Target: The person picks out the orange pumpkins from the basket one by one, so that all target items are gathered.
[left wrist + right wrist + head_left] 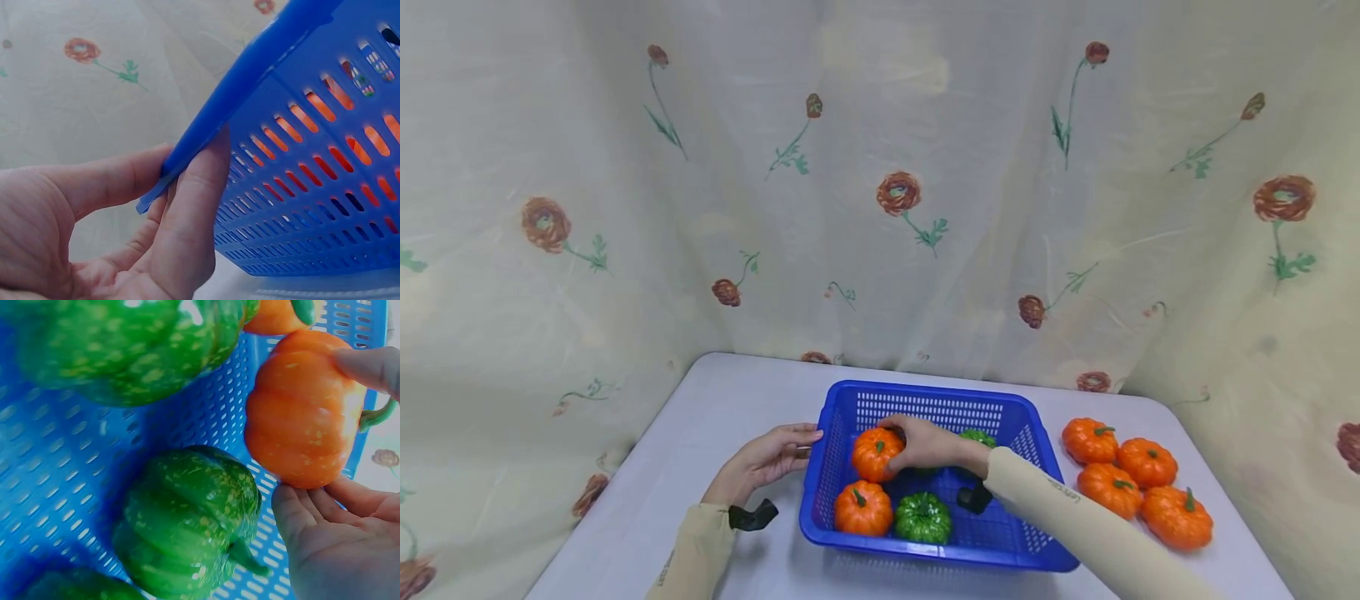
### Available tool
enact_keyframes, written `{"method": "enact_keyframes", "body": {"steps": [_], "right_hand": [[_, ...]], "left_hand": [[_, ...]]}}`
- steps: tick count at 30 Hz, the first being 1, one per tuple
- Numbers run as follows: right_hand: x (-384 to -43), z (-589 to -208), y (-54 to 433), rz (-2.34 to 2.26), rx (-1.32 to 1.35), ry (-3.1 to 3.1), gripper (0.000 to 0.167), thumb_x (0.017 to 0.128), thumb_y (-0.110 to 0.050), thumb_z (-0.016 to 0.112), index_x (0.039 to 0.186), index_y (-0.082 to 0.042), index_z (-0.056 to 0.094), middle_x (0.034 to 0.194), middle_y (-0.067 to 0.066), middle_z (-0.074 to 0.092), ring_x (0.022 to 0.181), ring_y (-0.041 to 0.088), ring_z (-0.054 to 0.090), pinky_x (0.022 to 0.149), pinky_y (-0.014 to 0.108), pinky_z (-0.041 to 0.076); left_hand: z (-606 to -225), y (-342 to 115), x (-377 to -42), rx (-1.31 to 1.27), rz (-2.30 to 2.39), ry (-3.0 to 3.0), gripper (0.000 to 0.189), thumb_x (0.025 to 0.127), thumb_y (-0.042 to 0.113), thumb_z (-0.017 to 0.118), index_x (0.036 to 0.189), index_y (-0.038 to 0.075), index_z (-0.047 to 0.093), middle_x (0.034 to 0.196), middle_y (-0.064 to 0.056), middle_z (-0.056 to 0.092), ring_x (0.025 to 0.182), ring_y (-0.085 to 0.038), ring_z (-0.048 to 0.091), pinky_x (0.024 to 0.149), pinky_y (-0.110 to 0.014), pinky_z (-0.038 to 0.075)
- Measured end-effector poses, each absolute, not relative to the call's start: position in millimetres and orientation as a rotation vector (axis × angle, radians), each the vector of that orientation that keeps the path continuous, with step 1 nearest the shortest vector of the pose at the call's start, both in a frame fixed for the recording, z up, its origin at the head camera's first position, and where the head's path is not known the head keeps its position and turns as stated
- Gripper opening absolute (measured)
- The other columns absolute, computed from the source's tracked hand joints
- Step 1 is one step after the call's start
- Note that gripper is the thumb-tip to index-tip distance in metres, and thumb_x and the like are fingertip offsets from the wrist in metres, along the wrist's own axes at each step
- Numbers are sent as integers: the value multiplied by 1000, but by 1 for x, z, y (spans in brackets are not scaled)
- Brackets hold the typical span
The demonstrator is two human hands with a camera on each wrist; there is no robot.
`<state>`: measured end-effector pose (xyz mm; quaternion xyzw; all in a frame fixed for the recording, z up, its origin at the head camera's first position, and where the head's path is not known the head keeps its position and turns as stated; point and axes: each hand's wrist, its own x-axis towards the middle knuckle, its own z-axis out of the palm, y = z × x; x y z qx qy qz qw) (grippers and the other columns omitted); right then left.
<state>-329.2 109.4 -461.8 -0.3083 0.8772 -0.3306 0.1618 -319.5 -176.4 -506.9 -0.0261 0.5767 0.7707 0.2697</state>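
Note:
A blue plastic basket (925, 390) with slotted walls stands on the table. My left hand (772, 457) pinches its left rim, thumb above and fingers beneath, as the left wrist view (181, 225) also shows. Inside the basket, my right hand (928, 442) grips an orange pumpkin (874, 455) between thumb and fingers; the right wrist view shows this pumpkin (306, 412) from the side. Another orange pumpkin (862, 508) lies in the front left corner. Beside it is a green pumpkin (923, 518). A further green pumpkin (977, 437) is partly hidden behind my right wrist.
Several orange pumpkins (1108, 490) sit in a group on the white table (760, 387) to the right of the basket; my right sleeve (1060, 500) passes in front of them. A flower-printed curtain (850, 167) hangs behind the table and along its sides.

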Motion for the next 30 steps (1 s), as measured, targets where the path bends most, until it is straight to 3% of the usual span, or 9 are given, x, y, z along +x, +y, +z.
{"method": "enact_keyframes", "body": {"steps": [6,15,23,30], "right_hand": [[-321,-451,130,-992,-808,2509,69,72,-21,79,134,-4,52,127,12,58,107,21,57,92,36,51],[-299,-426,174,-994,-787,2519,69,76,-25,77,137,-6,51,133,15,55,114,27,54,101,50,47],[-273,-403,227,-1007,-595,2549,69,77,-28,77,139,-15,49,135,12,53,114,27,53,99,51,49],[-246,-393,288,-1088,-443,2588,74,82,-32,74,144,-10,41,144,22,44,131,45,42,102,58,45]], "left_hand": [[-507,-176,-320,-71,2086,1539,43,95,15,61,130,-3,44,104,-8,67,88,-16,68,80,-28,60],[-503,-175,-317,-62,2086,1525,49,95,15,61,135,-5,40,106,-9,67,89,-17,69,84,-31,59],[-504,-176,-315,-53,2083,1536,53,95,15,61,138,-5,38,111,-10,65,95,-18,66,88,-32,58],[-504,-174,-317,-50,2069,1543,41,96,16,60,129,-2,43,104,-8,67,88,-15,68,82,-29,59]]}}
